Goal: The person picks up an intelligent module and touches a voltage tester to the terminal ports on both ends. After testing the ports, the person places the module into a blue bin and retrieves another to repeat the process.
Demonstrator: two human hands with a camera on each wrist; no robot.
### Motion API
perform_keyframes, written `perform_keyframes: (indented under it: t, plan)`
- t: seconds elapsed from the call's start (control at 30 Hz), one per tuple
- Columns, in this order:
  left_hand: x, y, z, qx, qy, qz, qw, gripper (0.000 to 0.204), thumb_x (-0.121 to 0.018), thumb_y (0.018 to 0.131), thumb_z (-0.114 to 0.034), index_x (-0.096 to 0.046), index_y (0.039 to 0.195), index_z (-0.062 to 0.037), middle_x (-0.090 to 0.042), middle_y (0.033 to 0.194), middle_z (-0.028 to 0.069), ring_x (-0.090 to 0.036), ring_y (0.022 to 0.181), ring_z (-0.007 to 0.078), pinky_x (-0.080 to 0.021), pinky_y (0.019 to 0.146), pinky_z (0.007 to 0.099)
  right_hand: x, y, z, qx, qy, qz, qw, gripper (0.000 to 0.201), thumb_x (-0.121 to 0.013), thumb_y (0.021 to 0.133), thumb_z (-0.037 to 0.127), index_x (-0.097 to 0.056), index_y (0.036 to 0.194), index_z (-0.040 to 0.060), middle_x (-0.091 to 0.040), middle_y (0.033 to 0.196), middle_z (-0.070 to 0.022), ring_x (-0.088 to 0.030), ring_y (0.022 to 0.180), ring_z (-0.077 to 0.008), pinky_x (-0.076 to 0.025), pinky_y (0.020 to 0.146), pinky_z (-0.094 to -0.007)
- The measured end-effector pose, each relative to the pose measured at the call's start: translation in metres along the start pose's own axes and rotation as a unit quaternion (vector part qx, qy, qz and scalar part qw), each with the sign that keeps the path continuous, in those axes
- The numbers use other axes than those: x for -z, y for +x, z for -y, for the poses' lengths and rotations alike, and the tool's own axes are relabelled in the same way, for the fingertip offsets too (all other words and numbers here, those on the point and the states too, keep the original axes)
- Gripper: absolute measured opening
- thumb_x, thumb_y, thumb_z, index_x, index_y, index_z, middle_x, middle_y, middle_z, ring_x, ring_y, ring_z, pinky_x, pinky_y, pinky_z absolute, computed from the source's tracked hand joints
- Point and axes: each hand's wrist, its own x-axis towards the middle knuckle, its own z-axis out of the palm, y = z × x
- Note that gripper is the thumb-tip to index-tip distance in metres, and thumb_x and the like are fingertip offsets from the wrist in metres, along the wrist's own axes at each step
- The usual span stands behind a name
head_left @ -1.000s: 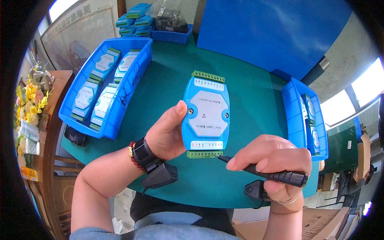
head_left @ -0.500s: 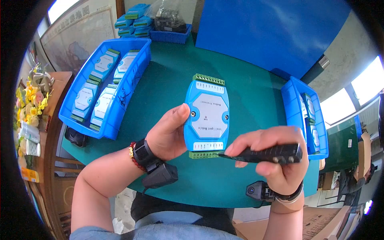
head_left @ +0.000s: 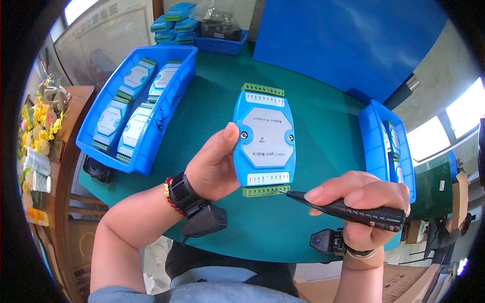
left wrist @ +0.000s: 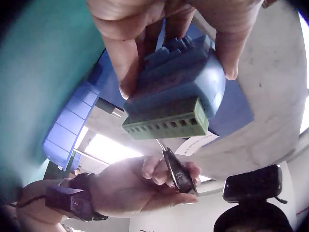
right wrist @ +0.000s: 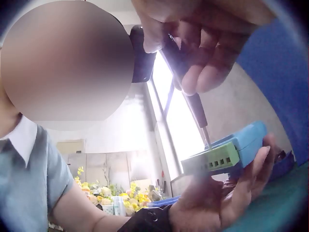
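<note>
A blue module with a pale label (head_left: 268, 136) is held up over the green table by my left hand (head_left: 214, 166), thumb at its left edge. In the left wrist view, fingers of the left hand (left wrist: 178, 24) grip both sides of the module's blue case (left wrist: 178, 82). My right hand (head_left: 366, 207) holds a black screwdriver (head_left: 348, 211), its thin tip at the right part of the near green terminal block (head_left: 265, 191). The right wrist view shows the screwdriver's metal shaft (right wrist: 206, 137) meeting the top of the terminal block (right wrist: 219, 159).
On the left of the green table (head_left: 217, 76) stands a blue bin (head_left: 169, 103) with several modules. Another blue bin (head_left: 373, 146) with modules is at the right. Stacked modules (head_left: 174, 25) and a small blue tray (head_left: 222, 45) are at the back, beside a blue panel (head_left: 348, 45).
The screwdriver's handle rose level half a second ago and now slants down to the right again. My right hand has shifted slightly right. The module sits slightly further right than a second ago.
</note>
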Motion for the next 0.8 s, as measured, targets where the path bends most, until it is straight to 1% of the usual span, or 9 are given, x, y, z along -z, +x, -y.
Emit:
perform_keyframes:
  t: [0.17, 0.2, 0.3, 0.33, 0.43, 0.5, 0.6, 0.73, 0.8]
  plan:
    - [0.003, -0.001, -0.002, 0.004, 0.006, 0.005, 1.0, 0.091, -0.055, 0.077, -0.064, -0.026, 0.14, -0.0045, -0.044, 0.134, 0.017, -0.046, 0.122, 0.0316, -0.041, 0.1, 0.048, -0.001, -0.001, 0.006, 0.028, 0.072, -0.044, 0.996, 0.04, -0.076, 0.071, 0.03, -0.061, 0.097, 0.0046, -0.066, 0.087, -0.0258, -0.067, 0.078, -0.0359, -0.055, 0.06, -0.036]
    - [0.004, -0.001, -0.001, 0.001, 0.006, 0.008, 1.0, 0.091, -0.055, 0.077, -0.064, -0.026, 0.14, -0.0043, -0.045, 0.133, 0.017, -0.046, 0.121, 0.0317, -0.041, 0.1, 0.048, 0.0, -0.001, 0.005, 0.022, 0.086, -0.051, 0.995, 0.039, -0.077, 0.071, 0.027, -0.06, 0.096, 0.0027, -0.065, 0.089, -0.0273, -0.067, 0.079, -0.0357, -0.055, 0.061, -0.0366]
    - [-0.001, -0.001, 0.0, -0.016, 0.015, 0.004, 1.0, 0.09, -0.055, 0.078, -0.063, -0.027, 0.139, -0.0038, -0.046, 0.132, 0.0171, -0.047, 0.121, 0.0318, -0.041, 0.099, 0.0477, -0.003, -0.004, -0.001, -0.054, 0.143, -0.069, 0.986, 0.039, -0.081, 0.068, 0.017, -0.058, 0.093, -0.0028, -0.061, 0.095, -0.0319, -0.066, 0.084, -0.0351, -0.057, 0.065, -0.0382]
    - [-0.003, -0.001, 0.001, -0.023, 0.019, 0.0, 1.0, 0.09, -0.055, 0.078, -0.063, -0.028, 0.139, -0.0037, -0.046, 0.132, 0.0172, -0.047, 0.121, 0.0317, -0.041, 0.099, 0.0476, -0.007, -0.005, -0.003, -0.073, 0.143, -0.095, 0.982, 0.038, -0.081, 0.068, 0.014, -0.057, 0.091, -0.0042, -0.061, 0.095, -0.0319, -0.066, 0.083, -0.0339, -0.057, 0.065, -0.0382]
    - [-0.001, 0.0, 0.002, -0.026, 0.027, -0.003, 0.999, 0.089, -0.055, 0.078, -0.063, -0.029, 0.139, -0.0034, -0.046, 0.132, 0.0173, -0.047, 0.121, 0.0311, -0.041, 0.099, 0.0469, -0.015, -0.003, 0.0, -0.079, 0.112, -0.161, 0.977, 0.037, -0.083, 0.065, 0.012, -0.057, 0.086, -0.0049, -0.062, 0.091, -0.0305, -0.067, 0.078, -0.0306, -0.057, 0.065, -0.0357]
    - [-0.001, 0.0, 0.003, -0.027, 0.032, -0.003, 0.999, 0.089, -0.055, 0.078, -0.063, -0.029, 0.139, -0.0033, -0.046, 0.132, 0.0171, -0.047, 0.121, 0.0308, -0.041, 0.099, 0.0466, -0.007, -0.003, -0.004, -0.066, 0.087, -0.111, 0.988, 0.039, -0.084, 0.064, 0.012, -0.056, 0.085, -0.0053, -0.063, 0.089, -0.0297, -0.067, 0.075, -0.0281, -0.057, 0.064, -0.034]
    - [0.0, 0.0, 0.004, -0.028, 0.035, 0.0, 0.999, 0.088, -0.055, 0.078, -0.063, -0.03, 0.138, -0.0032, -0.046, 0.132, 0.0172, -0.047, 0.121, 0.0308, -0.042, 0.099, 0.0464, -0.006, -0.004, -0.006, -0.057, 0.077, -0.098, 0.991, 0.04, -0.085, 0.062, 0.013, -0.057, 0.084, -0.0057, -0.064, 0.086, -0.0283, -0.067, 0.071, -0.0252, -0.056, 0.062, -0.0319]
    - [0.001, -0.001, 0.005, -0.025, 0.03, -0.013, 0.999, 0.086, -0.057, 0.079, -0.06, -0.03, 0.138, -0.003, -0.046, 0.132, 0.0173, -0.049, 0.12, 0.0306, -0.042, 0.099, 0.0465, 0.0, -0.006, -0.011, -0.001, 0.007, -0.04, 0.999, 0.045, -0.086, 0.06, 0.014, -0.056, 0.087, -0.0059, -0.064, 0.086, -0.0267, -0.067, 0.068, -0.0236, -0.056, 0.06, -0.0316]
    - [0.003, -0.001, 0.005, -0.031, -0.017, 0.003, 0.999, 0.073, -0.061, 0.082, -0.048, -0.037, 0.131, 0.0, -0.052, 0.125, 0.014, -0.054, 0.113, 0.0251, -0.044, 0.096, 0.0421, -0.004, -0.007, -0.01, 0.014, 0.001, -0.035, 0.999, 0.049, -0.087, 0.059, 0.014, -0.055, 0.091, -0.006, -0.064, 0.088, -0.0262, -0.067, 0.067, -0.0235, -0.056, 0.06, -0.0323]
